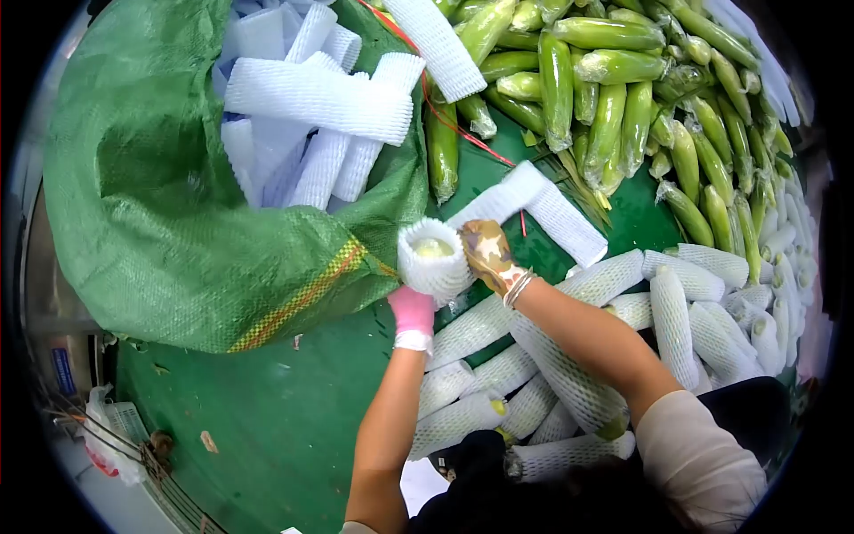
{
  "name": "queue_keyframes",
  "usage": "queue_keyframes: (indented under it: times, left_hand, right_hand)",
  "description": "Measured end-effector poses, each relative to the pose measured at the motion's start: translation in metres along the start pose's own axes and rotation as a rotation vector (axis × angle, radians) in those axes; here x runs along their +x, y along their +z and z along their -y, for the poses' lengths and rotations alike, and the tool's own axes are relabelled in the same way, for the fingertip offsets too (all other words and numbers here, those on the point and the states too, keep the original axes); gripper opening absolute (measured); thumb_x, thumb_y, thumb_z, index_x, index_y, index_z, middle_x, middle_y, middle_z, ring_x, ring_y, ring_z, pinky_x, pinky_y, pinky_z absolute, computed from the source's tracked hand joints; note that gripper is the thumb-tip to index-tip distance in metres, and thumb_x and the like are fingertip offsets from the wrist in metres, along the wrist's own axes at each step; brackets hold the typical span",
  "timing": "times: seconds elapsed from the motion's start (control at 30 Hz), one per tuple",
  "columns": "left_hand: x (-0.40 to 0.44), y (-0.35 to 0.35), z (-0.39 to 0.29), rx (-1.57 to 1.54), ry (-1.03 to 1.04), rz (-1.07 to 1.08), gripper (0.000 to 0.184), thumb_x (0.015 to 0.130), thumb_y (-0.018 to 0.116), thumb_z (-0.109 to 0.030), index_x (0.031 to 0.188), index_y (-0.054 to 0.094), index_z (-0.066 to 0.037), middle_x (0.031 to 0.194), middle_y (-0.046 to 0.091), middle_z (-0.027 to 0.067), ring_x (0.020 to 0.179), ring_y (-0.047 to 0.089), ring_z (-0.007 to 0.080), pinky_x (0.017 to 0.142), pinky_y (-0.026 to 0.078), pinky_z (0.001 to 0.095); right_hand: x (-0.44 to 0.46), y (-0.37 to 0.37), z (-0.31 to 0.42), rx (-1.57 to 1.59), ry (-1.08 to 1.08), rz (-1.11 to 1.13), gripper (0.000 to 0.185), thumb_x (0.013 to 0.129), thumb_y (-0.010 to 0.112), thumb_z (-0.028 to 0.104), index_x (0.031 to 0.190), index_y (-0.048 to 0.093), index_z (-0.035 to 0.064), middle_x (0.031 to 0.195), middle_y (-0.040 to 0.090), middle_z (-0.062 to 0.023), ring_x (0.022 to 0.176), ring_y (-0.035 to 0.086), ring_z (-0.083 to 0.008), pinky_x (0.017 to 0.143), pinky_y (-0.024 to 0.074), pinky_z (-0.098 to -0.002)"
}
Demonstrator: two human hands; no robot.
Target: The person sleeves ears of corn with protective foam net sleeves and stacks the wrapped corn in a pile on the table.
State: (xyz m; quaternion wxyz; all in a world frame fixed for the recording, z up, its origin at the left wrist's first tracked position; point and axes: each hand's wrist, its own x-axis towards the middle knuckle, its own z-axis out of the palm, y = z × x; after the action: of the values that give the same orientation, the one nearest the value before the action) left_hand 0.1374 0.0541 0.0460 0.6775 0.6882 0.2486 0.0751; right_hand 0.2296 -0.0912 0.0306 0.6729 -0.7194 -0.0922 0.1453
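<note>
My left hand [412,311], in a pink glove, is closed round the lower part of a white foam net sleeve [434,278]. The sleeve stands nearly end-on to me, and the pale green end of a long vegetable [432,248] shows inside its opening. At the sleeve's right side, my right hand [487,254], in a brown patterned glove, has its fingers curled against the rim. Its fingertips are partly hidden. Flat empty foam sleeves [560,218] lie just beyond the right hand.
A green woven sack [142,267] at the left holds many empty foam sleeves [320,98]. Film-wrapped green vegetables [614,67] are heaped at the back right. Sleeved vegetables [569,374] lie in front of me on the green surface [258,418]. A red string [476,141] trails behind.
</note>
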Motion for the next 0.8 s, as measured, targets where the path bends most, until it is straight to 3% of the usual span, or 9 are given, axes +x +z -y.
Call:
queue_keyframes:
  times: [0.17,0.23,0.27,0.33,0.47,0.63,0.7,0.73,0.8]
  left_hand:
    - [-0.008,0.017,-0.018,0.815,0.069,0.001,0.039,0.082,0.061,-0.012,0.117,0.053,0.001,0.121,0.058,0.0118,0.114,0.054,0.0193,0.095,0.041,0.0327]
    - [-0.011,0.014,-0.034,1.007,-0.017,0.067,0.042,0.082,0.062,-0.02,0.117,0.052,0.001,0.121,0.057,0.0118,0.112,0.054,0.0197,0.095,0.042,0.0333]
    - [-0.013,0.011,-0.037,0.994,-0.077,0.075,0.045,0.083,0.062,-0.025,0.119,0.051,0.0,0.122,0.057,0.0113,0.111,0.055,0.0207,0.094,0.043,0.0341]
    - [-0.027,0.001,-0.024,-0.471,-0.081,-0.248,0.055,0.085,0.06,-0.038,0.124,0.046,-0.001,0.121,0.056,0.0119,0.106,0.057,0.0231,0.091,0.045,0.0349]
    - [-0.09,-0.044,-0.142,-0.321,-0.154,0.423,0.082,0.078,0.063,-0.052,0.132,0.035,0.003,0.116,0.055,0.0139,0.102,0.057,0.0238,0.089,0.046,0.0339]
    - [-0.132,-0.055,-0.164,-0.179,-0.215,0.823,0.095,0.067,0.077,-0.023,0.139,0.022,0.005,0.13,0.046,0.016,0.119,0.046,0.0234,0.101,0.036,0.0342]
    - [-0.143,-0.042,-0.165,0.266,0.056,1.088,0.102,0.07,0.076,-0.023,0.144,0.012,0.001,0.135,0.042,0.0201,0.123,0.043,0.0263,0.103,0.033,0.0335]
    - [-0.152,-0.029,-0.164,0.091,-0.332,1.172,0.101,0.071,0.076,-0.028,0.144,0.013,-0.001,0.135,0.041,0.0232,0.121,0.046,0.0288,0.103,0.034,0.0333]
    - [-0.159,-0.007,-0.156,0.285,-0.149,0.983,0.083,0.071,0.075,-0.012,0.139,0.029,-0.002,0.125,0.051,0.0175,0.111,0.053,0.0264,0.097,0.04,0.0344]
  right_hand:
    - [-0.005,0.003,-0.044,0.047,-0.099,-0.286,0.021,0.078,0.055,0.017,0.061,0.055,0.0045,0.062,0.054,-0.0135,0.063,0.057,-0.0304,0.056,0.0448,-0.0381]
    - [-0.01,-0.011,-0.036,-1.033,-0.417,0.012,0.015,0.077,0.057,0.011,0.064,0.055,0.0042,0.062,0.055,-0.0121,0.059,0.056,-0.027,0.055,0.0447,-0.038]
    - [-0.018,-0.017,-0.03,-0.77,-0.34,0.214,0.014,0.077,0.06,0.013,0.066,0.058,0.0034,0.063,0.057,-0.0137,0.059,0.057,-0.0261,0.056,0.0458,-0.0383]
    - [-0.04,-0.022,0.007,-0.421,-0.172,0.519,0.017,0.075,0.062,0.019,0.073,0.061,0.0028,0.066,0.059,-0.0152,0.06,0.058,-0.026,0.057,0.047,-0.0378]
    - [-0.086,-0.017,0.123,-0.672,-0.324,0.863,0.022,0.072,0.061,0.023,0.083,0.058,0.0037,0.067,0.057,-0.0141,0.061,0.057,-0.0303,0.058,0.0455,-0.0349]
    - [-0.002,-0.025,0.135,-1.379,-0.569,0.448,0.024,0.075,0.063,0.022,0.091,0.059,0.0041,0.079,0.058,-0.0122,0.071,0.057,-0.0277,0.065,0.0464,-0.0341]
    - [0.023,-0.013,0.117,-1.419,-0.451,0.591,0.025,0.077,0.063,0.021,0.094,0.059,0.0043,0.084,0.058,-0.0114,0.074,0.058,-0.0266,0.067,0.0468,-0.0338]
    - [0.029,-0.007,0.111,-1.426,-0.326,0.692,0.025,0.077,0.064,0.021,0.096,0.059,0.0043,0.086,0.058,-0.011,0.076,0.058,-0.026,0.069,0.047,-0.0336]
    - [0.03,-0.008,0.113,-1.422,-0.231,0.801,0.027,0.078,0.064,0.021,0.099,0.06,0.0045,0.091,0.059,-0.0102,0.08,0.058,-0.025,0.071,0.0474,-0.0333]
